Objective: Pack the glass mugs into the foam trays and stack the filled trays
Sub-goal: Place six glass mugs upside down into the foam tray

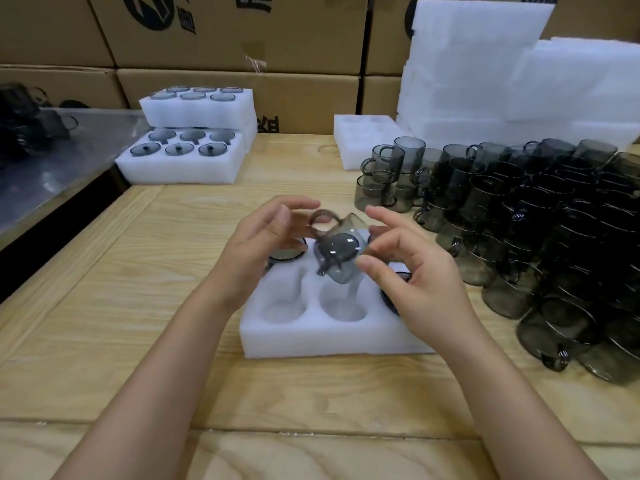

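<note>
**Two hands, one glass mug (pixel 341 251) above the foam tray (pixel 311 337)**

From the head view, I am watching both hands working over the foam tray, which is lying flat on the wooden table (pixel 104 306). The glass mug is hanging tilted between them, just above the tray's back middle pocket, with its base turning toward me and its handle pointing up and left. The right hand (pixel 408 271) is pinching the mug's right side between curled thumb and forefinger. The left hand (pixel 266 233) is hovering at the handle with its fingers loosely bent; the mug is blurring there, so I cannot tell whether that hand is actually gripping it.

In the tray, a seated mug (pixel 287 251) is sitting in the back left pocket, and another dark rim is showing under the right hand. The front left and front middle pockets are gaping white.

A pile of loose mugs (pixel 519 220) is crowding the table to the right. At the back left, filled trays (pixel 180 161) are sitting stacked, an empty tray (pixel 360 136) is waiting near the middle, and foam sheets (pixel 485 81) are leaning against cardboard boxes (pixel 225 29).
</note>
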A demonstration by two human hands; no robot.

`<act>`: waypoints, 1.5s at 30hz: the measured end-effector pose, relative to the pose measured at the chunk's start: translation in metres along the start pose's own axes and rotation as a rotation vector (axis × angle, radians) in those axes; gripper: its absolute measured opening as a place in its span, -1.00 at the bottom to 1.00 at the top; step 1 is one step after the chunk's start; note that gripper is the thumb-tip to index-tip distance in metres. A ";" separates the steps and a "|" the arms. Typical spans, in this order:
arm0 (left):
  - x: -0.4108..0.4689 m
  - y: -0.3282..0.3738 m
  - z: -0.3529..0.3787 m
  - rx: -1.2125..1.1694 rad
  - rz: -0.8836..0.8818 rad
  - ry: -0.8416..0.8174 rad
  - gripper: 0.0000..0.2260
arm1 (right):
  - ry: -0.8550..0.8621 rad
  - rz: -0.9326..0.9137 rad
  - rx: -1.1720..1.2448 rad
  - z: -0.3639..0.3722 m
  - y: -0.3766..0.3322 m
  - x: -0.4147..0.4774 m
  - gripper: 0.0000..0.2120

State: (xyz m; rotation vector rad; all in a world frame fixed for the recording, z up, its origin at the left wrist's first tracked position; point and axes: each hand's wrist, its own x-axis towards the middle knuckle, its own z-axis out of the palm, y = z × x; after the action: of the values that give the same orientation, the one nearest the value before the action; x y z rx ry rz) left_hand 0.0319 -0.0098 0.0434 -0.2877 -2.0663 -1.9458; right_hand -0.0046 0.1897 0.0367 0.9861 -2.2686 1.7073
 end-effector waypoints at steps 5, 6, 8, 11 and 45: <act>-0.005 -0.003 0.006 0.299 0.076 -0.119 -0.52 | 0.091 0.032 0.067 0.006 0.000 -0.002 -0.78; -0.005 -0.003 0.008 0.375 0.086 -0.133 -0.50 | 0.091 0.014 0.044 0.009 -0.002 -0.002 -0.79; -0.006 -0.003 0.010 0.446 0.095 -0.133 -0.51 | 0.052 -0.008 -0.057 0.013 -0.007 -0.005 -0.81; -0.006 0.000 0.007 0.429 0.075 -0.160 -0.56 | -0.073 -0.022 -0.159 0.007 -0.012 -0.008 -0.67; 0.008 0.023 0.037 0.597 0.265 -0.133 -0.62 | -0.385 -0.021 -0.595 0.013 -0.018 0.028 -0.61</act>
State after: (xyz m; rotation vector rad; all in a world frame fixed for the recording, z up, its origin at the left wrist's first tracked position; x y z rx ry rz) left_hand 0.0296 0.0284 0.0660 -0.5277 -2.4276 -1.1216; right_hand -0.0128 0.1637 0.0598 1.2438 -2.7276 0.7738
